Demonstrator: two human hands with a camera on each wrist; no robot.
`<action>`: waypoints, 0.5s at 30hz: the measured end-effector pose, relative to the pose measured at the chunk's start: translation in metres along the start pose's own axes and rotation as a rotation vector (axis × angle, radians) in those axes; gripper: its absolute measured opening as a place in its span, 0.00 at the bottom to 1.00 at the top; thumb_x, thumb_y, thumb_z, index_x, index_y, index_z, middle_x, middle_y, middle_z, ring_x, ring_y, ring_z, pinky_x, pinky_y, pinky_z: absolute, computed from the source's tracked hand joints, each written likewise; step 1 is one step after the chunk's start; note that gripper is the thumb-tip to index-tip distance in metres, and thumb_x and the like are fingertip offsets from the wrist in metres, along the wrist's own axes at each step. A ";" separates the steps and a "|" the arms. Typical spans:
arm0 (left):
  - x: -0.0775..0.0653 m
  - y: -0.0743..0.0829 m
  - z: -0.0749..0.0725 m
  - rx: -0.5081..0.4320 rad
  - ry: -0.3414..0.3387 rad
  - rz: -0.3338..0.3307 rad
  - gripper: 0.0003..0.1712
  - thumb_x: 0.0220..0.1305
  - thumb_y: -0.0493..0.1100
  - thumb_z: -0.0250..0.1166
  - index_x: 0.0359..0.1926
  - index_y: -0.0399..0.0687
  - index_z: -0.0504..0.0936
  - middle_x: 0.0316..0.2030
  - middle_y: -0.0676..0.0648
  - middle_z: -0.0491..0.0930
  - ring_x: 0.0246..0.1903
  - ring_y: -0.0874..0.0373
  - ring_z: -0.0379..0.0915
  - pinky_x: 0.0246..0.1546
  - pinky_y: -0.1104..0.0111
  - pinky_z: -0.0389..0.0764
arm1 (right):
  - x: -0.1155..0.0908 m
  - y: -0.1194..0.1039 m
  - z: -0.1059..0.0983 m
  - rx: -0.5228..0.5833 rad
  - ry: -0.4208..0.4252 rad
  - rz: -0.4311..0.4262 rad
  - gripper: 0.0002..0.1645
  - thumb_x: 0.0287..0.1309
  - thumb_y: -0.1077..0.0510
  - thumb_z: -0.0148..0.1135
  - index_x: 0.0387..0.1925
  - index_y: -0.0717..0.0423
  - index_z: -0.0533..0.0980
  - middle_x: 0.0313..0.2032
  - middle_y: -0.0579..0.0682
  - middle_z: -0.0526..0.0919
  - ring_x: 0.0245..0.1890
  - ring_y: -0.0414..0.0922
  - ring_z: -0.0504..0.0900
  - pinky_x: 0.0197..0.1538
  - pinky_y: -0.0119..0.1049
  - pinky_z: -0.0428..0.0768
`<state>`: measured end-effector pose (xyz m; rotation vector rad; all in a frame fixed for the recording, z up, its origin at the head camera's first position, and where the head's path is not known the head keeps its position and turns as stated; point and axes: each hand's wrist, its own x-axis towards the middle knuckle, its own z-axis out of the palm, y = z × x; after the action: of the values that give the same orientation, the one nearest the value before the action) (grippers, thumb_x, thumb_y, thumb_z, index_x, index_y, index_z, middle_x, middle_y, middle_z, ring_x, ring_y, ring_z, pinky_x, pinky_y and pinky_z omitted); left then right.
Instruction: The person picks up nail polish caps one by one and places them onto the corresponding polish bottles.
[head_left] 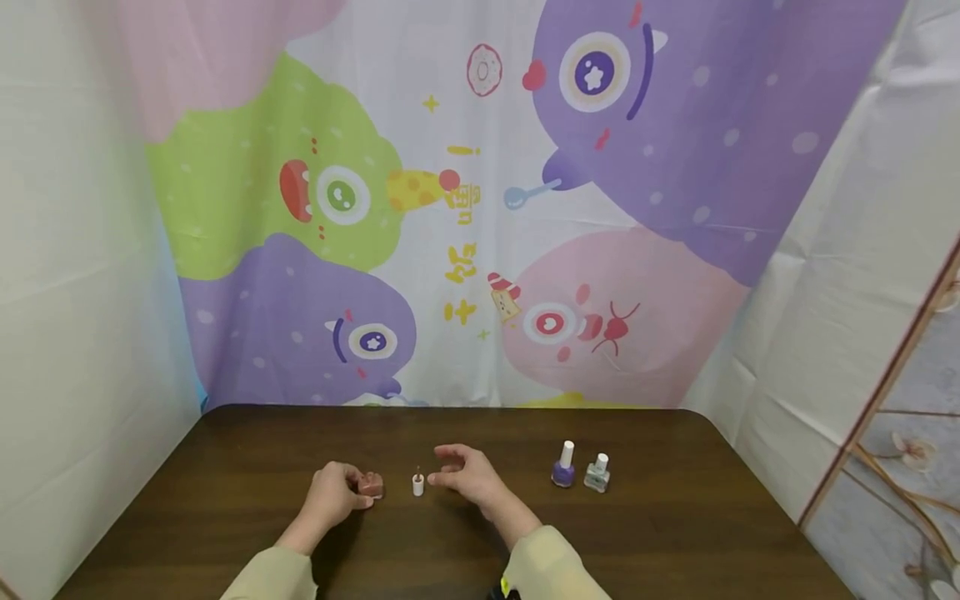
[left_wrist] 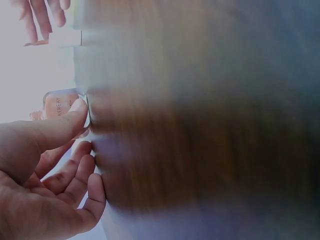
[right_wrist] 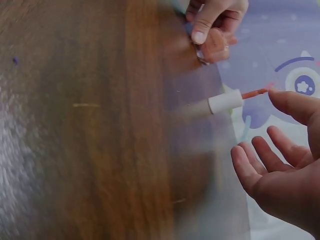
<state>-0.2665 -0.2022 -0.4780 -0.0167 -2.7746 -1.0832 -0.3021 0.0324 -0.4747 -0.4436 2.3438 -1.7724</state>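
My left hand pinches an uncapped nail polish bottle of brownish-pink polish between thumb and fingers. In the left wrist view its threaded neck and printed label show, and the bottle stands upright on the table. A white nail polish cap stands upside down to the right of it, its polish-coated brush pointing up. Close by on the cap's right, my right hand has its fingers spread and relaxed, holding nothing. In the right wrist view the thumb lies near the brush tip; whether they touch I cannot tell.
Farther right on the dark wooden table stand a purple nail polish bottle and a pale grey-green one, both with white caps on. A cartoon-printed curtain hangs behind the table's far edge.
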 end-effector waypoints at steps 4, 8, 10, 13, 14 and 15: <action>0.000 0.001 0.000 0.002 0.002 -0.001 0.11 0.39 0.33 0.77 0.25 0.39 0.82 0.25 0.48 0.80 0.27 0.56 0.70 0.29 0.64 0.73 | 0.000 0.002 0.006 -0.013 -0.025 0.012 0.28 0.49 0.64 0.69 0.54 0.65 0.73 0.52 0.61 0.77 0.47 0.51 0.77 0.45 0.41 0.77; 0.000 0.000 0.000 0.007 0.004 0.000 0.11 0.39 0.33 0.77 0.25 0.39 0.82 0.25 0.48 0.80 0.27 0.56 0.70 0.29 0.64 0.73 | 0.002 0.003 0.010 -0.030 -0.031 0.010 0.24 0.49 0.64 0.69 0.50 0.64 0.76 0.49 0.58 0.79 0.45 0.49 0.77 0.43 0.40 0.77; 0.000 0.000 0.000 0.008 0.004 0.001 0.11 0.39 0.34 0.77 0.25 0.39 0.82 0.25 0.48 0.80 0.27 0.56 0.70 0.29 0.64 0.73 | 0.004 0.004 0.012 -0.031 -0.032 0.002 0.22 0.48 0.65 0.69 0.48 0.64 0.77 0.47 0.57 0.80 0.44 0.49 0.77 0.42 0.38 0.77; 0.000 0.000 0.000 0.009 0.004 -0.002 0.11 0.40 0.34 0.77 0.25 0.39 0.82 0.26 0.48 0.80 0.27 0.56 0.70 0.28 0.65 0.72 | 0.006 0.005 0.014 -0.039 -0.043 -0.007 0.20 0.47 0.66 0.69 0.45 0.64 0.79 0.43 0.56 0.82 0.41 0.47 0.77 0.40 0.34 0.76; 0.000 0.000 0.000 0.009 0.003 -0.001 0.11 0.40 0.34 0.77 0.26 0.39 0.82 0.26 0.47 0.80 0.27 0.56 0.70 0.28 0.64 0.72 | 0.006 0.005 0.015 -0.043 -0.047 -0.007 0.19 0.47 0.66 0.69 0.45 0.64 0.79 0.42 0.55 0.82 0.40 0.45 0.76 0.39 0.33 0.76; 0.000 0.001 0.000 0.009 0.003 -0.001 0.11 0.40 0.34 0.77 0.26 0.39 0.82 0.26 0.47 0.80 0.27 0.56 0.70 0.28 0.64 0.72 | 0.007 0.005 0.016 -0.045 -0.051 -0.012 0.19 0.46 0.66 0.69 0.44 0.65 0.79 0.41 0.56 0.83 0.38 0.44 0.76 0.38 0.32 0.76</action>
<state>-0.2663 -0.2017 -0.4776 -0.0132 -2.7773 -1.0694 -0.3045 0.0171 -0.4835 -0.5045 2.3550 -1.6953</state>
